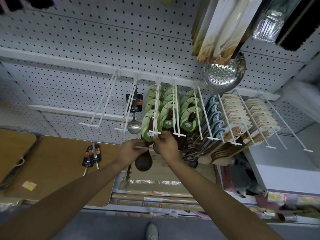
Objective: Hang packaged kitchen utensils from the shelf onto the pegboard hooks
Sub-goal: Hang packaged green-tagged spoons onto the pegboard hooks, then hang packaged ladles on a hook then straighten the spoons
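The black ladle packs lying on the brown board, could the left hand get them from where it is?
Probably yes. The black ladle packs lie uncovered on the brown board, just left of the left hand, with nothing between. But that hand is busy gripping the dark ladle, so it must let go first.

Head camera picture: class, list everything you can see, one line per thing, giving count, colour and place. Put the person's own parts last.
pegboard: one, white with dark holes, back wall.
empty hook: one, white, far left of the rail.
steel ladle: one, silver, black card, second hook.
green-carded spoons: many, green cards with dark wood, three middle hooks.
blue utensils: several, pale blue, next hook rightward.
beige-carded utensils: many, cream, two right hooks.
skimmer: one, silver, perforated, hanging upper right.
black-carded utensils: about two, lying on the brown boards.
brown boards: two, shelf at left.
dark spoon: one, brown, below the hands.
shoe: one, grey, floor.
left hand: holds the dark spoon.
right hand: pinches its green card at the hook tip.
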Tool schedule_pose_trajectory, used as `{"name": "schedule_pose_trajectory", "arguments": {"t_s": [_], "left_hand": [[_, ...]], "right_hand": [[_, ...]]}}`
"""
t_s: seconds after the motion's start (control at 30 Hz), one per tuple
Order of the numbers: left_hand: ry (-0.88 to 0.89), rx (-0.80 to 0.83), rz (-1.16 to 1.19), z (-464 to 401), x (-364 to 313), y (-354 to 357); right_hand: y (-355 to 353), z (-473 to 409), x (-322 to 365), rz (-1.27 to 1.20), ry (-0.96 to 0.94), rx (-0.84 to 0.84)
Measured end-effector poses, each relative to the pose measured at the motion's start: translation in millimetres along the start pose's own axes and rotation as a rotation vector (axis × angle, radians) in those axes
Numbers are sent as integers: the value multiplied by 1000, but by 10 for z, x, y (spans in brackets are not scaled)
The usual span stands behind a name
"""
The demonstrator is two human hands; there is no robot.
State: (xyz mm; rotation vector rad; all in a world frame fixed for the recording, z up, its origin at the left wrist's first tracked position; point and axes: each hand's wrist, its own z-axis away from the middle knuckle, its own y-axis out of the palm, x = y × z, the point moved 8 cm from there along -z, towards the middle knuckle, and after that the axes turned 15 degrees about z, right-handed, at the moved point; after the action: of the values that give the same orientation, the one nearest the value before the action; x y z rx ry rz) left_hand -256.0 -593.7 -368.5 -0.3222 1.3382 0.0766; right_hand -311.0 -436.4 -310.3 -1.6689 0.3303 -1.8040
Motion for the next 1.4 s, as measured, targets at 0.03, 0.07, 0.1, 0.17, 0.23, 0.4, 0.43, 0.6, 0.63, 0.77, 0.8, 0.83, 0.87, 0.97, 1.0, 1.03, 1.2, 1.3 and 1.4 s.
{"name": "schedule_pose_trajectory", "arguments": {"t_s": [0.03, 0.07, 0.1, 0.17, 0.23, 0.4, 0.43, 0.6, 0.63, 0.77, 0.8, 0.83, 0.87, 0.97, 1.0, 1.03, 1.2, 1.3, 1.4], "left_hand": [[-15, 4, -18, 41, 38, -45], [-14, 9, -58, 96, 52, -102], [5, 10, -106, 157, 58, -172], [87, -11, -217, 293, 10, -342], [216, -30, -363, 440, -100, -509], [421, 35, -635, 775, -295, -784], [444, 28, -660, 841, -323, -838], [500, -32, -734, 1121, -378, -1080], [510, -36, -752, 1173, -373, -1121], [504, -66, -788, 1372, -320, -1283], [491, -83, -782, 1424, -302, -1328], [489, -96, -778, 1470, -298, -1356], [487, -112, -780, 1518, -294, -1384], [481, -164, -784, 1652, -286, -1479], [470, -175, -788, 1679, -258, -1519], [456, -183, -792, 1694, -218, -1563], [414, -180, -795, 1632, 71, -1833], [389, -139, -767, 1480, 427, -2063], [354, -102, -731, 1278, 915, -2307]], "right_hand": [[-30, 25, -44, 33, 6, -3], [-49, 38, -88, 71, -4, -8], [-60, 64, -106, 131, -29, -4], [-54, 127, -96, 292, -118, 19], [-44, 199, -32, 442, -263, 37], [171, 407, 235, 676, -654, 115], [219, 442, 291, 693, -705, 124], [466, 575, 557, 705, -885, 156], [516, 599, 612, 702, -910, 165], [759, 679, 786, 699, -1029, 217], [834, 694, 815, 709, -1060, 234], [900, 699, 831, 724, -1084, 247], [964, 710, 852, 737, -1109, 262], [1151, 766, 910, 739, -1160, 320], [1211, 787, 923, 734, -1166, 337], [1277, 810, 930, 739, -1174, 356], [1728, 834, 937, 837, -1172, 433], [2085, 764, 923, 848, -1114, 458], [2504, 655, 834, 862, -1047, 471]]}}
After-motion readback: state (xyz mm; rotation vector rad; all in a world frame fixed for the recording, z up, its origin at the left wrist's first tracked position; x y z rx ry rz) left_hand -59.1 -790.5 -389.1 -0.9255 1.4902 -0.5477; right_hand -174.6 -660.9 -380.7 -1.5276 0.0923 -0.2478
